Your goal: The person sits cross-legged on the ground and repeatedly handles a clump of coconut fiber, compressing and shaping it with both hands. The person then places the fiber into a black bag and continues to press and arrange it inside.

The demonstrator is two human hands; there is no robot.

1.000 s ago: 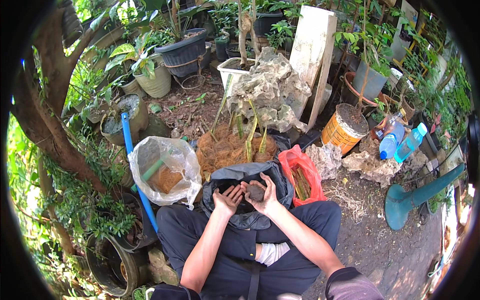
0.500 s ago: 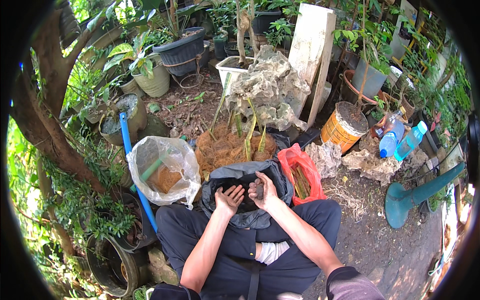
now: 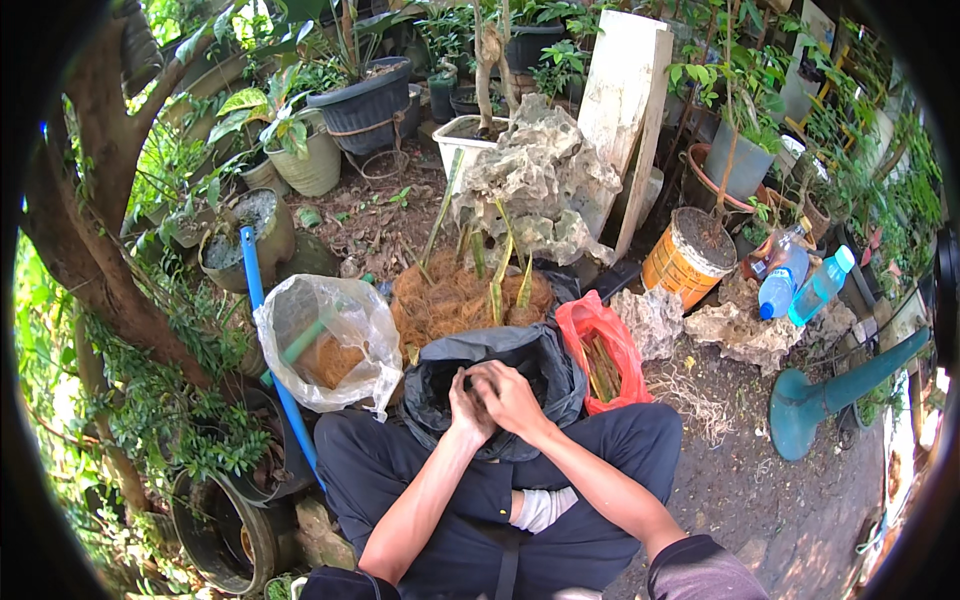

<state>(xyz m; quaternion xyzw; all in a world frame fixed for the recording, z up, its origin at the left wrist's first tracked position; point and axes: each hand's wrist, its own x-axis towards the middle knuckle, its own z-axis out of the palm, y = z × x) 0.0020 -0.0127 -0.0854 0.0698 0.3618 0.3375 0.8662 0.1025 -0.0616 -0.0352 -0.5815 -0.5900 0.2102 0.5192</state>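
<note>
Over the mouth of a black plastic bag [image 3: 430,362] in my lap, my two hands are pressed together. My left hand [image 3: 468,408] is cupped, fingers curled upward. My right hand [image 3: 508,398] closes over it from the right. Between the palms is a dark clump of soil, mostly hidden by the fingers. The bag's inside is dark, so its contents cannot be made out. Just beyond the bag lies a mound of brown coconut fibre [image 3: 440,297] with upright snake plant leaves [image 3: 495,290] in it.
A clear plastic bag [image 3: 330,345] holding brown fibre stands left, beside a blue pole [image 3: 275,360]. Right of the black bag is a red plastic bag [image 3: 585,320] with cut stalks. Rough rocks [image 3: 540,175], an orange bucket [image 3: 680,265], plastic bottles [image 3: 785,275] and potted plants lie beyond.
My hands were apart with palms up, the right one holding a dark clump. They have come together, the right now folded over the left.
</note>
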